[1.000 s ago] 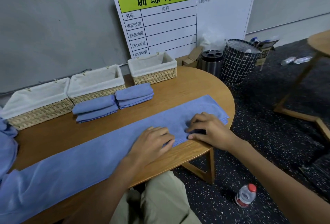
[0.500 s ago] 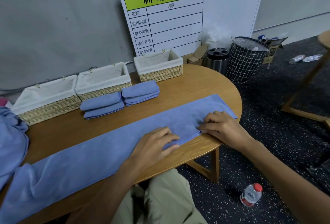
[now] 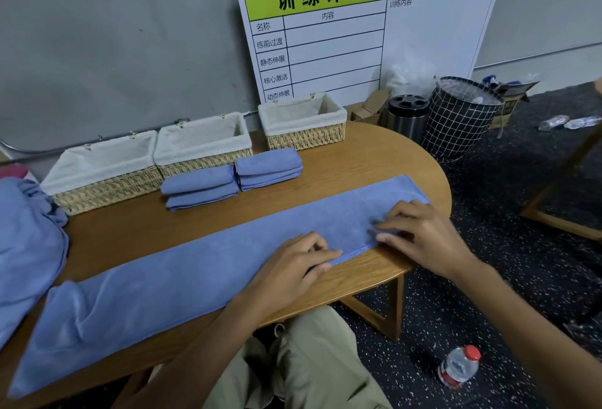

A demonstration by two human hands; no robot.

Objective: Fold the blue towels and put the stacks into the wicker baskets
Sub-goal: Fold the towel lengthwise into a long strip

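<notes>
Oval wooden table carries the long blue towel strip along its near edge. Left hand and right hand pinch its stitched hem; align edges squarely before folding. Behind, a white board's green header reads 训练计划表.

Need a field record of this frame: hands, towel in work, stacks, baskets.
left hand: pinches the near hem of the long towel
right hand: fingers curled on the same hem, near the towel's right end
long towel: folded into a strip, flat along the table
folded stacks: two, side by side, on the table in front of the baskets
wicker baskets: three, lined, no towels visible inside
unfolded pile: far left
</notes>
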